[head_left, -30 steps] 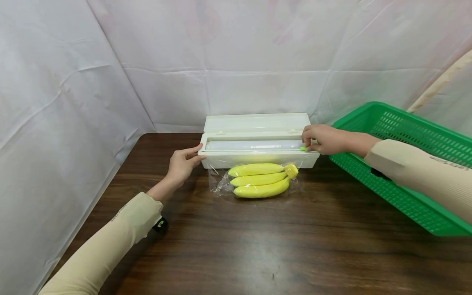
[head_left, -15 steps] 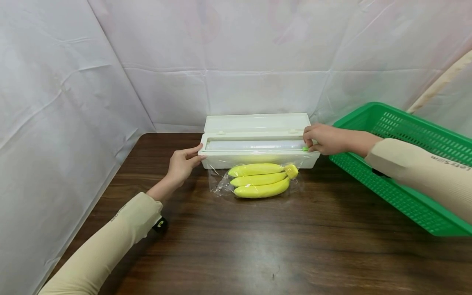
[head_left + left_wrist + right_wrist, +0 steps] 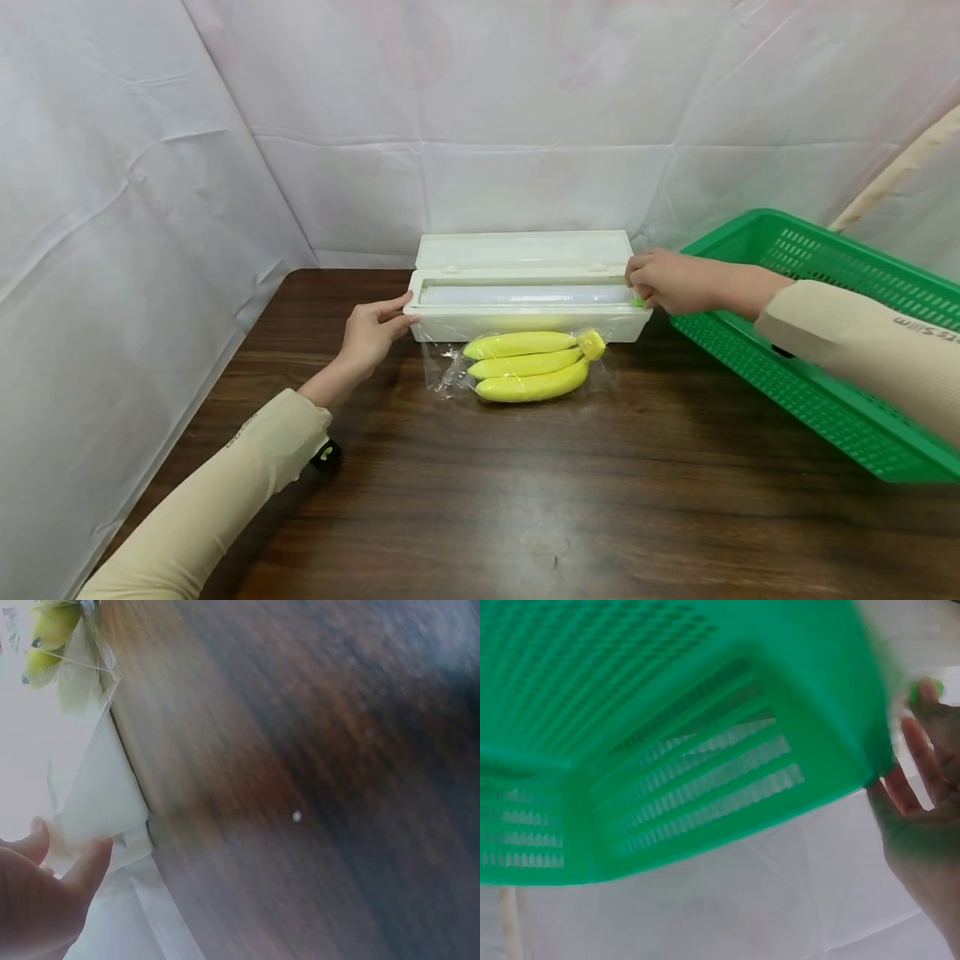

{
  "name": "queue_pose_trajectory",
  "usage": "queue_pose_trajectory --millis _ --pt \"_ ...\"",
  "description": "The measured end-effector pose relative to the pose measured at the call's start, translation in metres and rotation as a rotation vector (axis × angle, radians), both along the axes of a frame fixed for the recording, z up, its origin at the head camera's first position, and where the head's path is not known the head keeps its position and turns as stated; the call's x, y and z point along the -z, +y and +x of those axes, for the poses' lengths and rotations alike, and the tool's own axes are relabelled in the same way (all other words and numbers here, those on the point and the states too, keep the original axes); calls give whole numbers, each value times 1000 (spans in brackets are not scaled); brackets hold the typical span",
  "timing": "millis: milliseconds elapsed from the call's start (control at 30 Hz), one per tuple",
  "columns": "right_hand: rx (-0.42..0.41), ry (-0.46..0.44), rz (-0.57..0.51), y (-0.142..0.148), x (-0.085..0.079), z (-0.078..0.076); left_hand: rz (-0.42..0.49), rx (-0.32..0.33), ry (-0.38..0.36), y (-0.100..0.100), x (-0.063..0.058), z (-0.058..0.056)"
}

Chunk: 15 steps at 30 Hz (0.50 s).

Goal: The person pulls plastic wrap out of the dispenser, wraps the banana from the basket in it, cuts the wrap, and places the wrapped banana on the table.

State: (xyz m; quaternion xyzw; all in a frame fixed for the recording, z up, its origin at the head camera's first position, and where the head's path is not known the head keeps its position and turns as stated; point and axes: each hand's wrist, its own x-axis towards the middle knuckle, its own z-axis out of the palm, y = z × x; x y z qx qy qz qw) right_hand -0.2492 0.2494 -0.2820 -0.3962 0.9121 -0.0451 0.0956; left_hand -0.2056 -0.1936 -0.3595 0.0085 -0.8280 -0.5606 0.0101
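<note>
A white plastic wrap dispenser (image 3: 450, 327) lies lengthwise by the back curtain with its lid (image 3: 525, 248) raised and a roll of wrap (image 3: 517, 295) inside. My left hand (image 3: 369, 333) holds the dispenser's left end between thumb and fingers; the left wrist view also shows this hand (image 3: 56, 889) at that end. At the right end, my right hand (image 3: 673, 282) pinches the small green slide cutter (image 3: 638, 302) on the front edge. Clear film runs from the dispenser over a bunch of three yellow bananas (image 3: 528, 365) on the table.
A green perforated basket (image 3: 787, 387) stands at the right beneath my right forearm, and its rim comes close to the right hand in the right wrist view. White curtains (image 3: 540, 100) border the brown wooden table (image 3: 465, 508) at the back and left.
My right hand has slid the green cutter to the right along the front edge, up to the dispenser's right end. The left hand, dispenser and bananas have stayed in place.
</note>
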Motion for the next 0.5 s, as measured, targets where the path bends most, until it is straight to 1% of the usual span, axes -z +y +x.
queue_pose_trajectory --millis 133,267,367,500 --pt "-2 45 39 1 0 0 1 -2 5 -2 0 -1" --pt "11 93 65 -1 0 4 -6 5 -16 -4 2 0" --pt "46 145 66 -2 -2 10 -1 19 -29 -5 3 0" --pt "91 239 37 -4 -4 25 -4 54 -25 -7 3 0"
